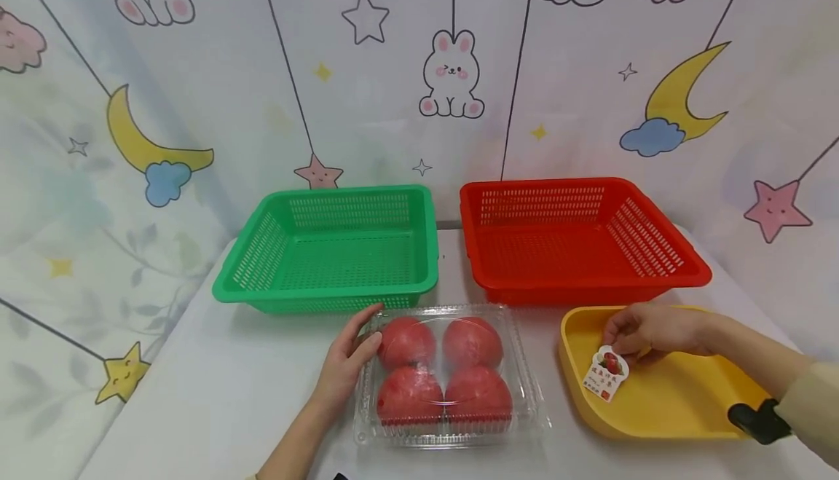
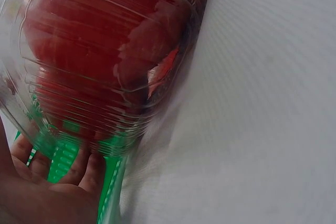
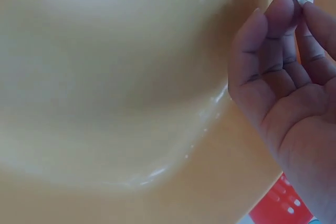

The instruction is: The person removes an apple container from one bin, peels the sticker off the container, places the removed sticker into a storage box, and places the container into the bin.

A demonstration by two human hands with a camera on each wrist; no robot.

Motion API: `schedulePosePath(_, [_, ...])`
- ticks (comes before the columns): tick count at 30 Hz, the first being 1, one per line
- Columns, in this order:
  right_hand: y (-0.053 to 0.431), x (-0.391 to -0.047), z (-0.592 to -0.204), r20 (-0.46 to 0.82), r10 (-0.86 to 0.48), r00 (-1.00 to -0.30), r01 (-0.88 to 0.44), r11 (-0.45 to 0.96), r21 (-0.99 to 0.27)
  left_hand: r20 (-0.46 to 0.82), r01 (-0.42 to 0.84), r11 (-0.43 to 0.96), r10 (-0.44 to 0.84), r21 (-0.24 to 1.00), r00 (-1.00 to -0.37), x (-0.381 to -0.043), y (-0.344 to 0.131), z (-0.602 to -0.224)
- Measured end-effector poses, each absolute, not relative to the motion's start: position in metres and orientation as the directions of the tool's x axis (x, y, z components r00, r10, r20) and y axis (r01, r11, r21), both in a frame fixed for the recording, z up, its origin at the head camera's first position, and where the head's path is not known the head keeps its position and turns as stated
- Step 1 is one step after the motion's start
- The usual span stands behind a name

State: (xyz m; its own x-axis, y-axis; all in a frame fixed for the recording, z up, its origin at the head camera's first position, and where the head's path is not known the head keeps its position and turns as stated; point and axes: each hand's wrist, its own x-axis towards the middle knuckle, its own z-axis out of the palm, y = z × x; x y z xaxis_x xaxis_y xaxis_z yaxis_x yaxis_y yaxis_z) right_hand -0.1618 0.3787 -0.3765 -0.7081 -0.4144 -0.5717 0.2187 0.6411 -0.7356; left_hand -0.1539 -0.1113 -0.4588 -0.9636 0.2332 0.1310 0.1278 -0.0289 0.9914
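Observation:
A clear plastic clamshell box (image 1: pixel 452 440) with red round fruits (image 1: pixel 409 396) in it stands at the middle front of the table. My left hand (image 1: pixel 347 356) rests against its left side, fingers extended along the wall and thumb near the lid. In the left wrist view, the fingertips (image 2: pixel 92 163) touch the box's ribbed side. My right hand (image 1: pixel 655 331) is over the yellow tray (image 1: pixel 688 400) and pinches a small white label (image 1: pixel 606 373) with a red fruit picture and printed characters. Thumb and fingertips meet at the label's edge in the right wrist view.
Behind the box stands a green basket (image 1: pixel 354 254), with a red basket (image 1: pixel 544 247) to its right. White table surface (image 1: pixel 216 392) extends left of the box. A patterned curtain (image 1: pixel 393 101) hangs behind the baskets.

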Motion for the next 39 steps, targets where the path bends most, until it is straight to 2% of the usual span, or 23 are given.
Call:
schedulePosePath(7, [0.377,-0.162,-0.378,-0.589,-0.41,-0.697,0.204,0.674,-0.71,0.151,0.143,-0.049,0.236,0.988,-0.96,-0.154,-0.112,-0.46])
schedulePosePath(18, [0.379,-0.158,-0.37,-0.624,-0.351,-0.699,0.273,0.675,-0.685,0.139,0.137,-0.027,0.235,0.99,-0.962,-0.153,-0.113,-0.457])
schedulePosePath(30, [0.385,-0.159,-0.335,-0.553,-0.455,-0.698,0.178,0.638,-0.749,0.127,0.122,-0.033,0.229,0.992,-0.965,-0.153,-0.113,-0.459])
schedulePosePath(39, [0.358,-0.165,-0.304,-0.46,-0.54,-0.704,0.064,0.597,-0.799,0.147,0.139,-0.048,0.237,0.989,-0.96,-0.152,-0.111,-0.458])
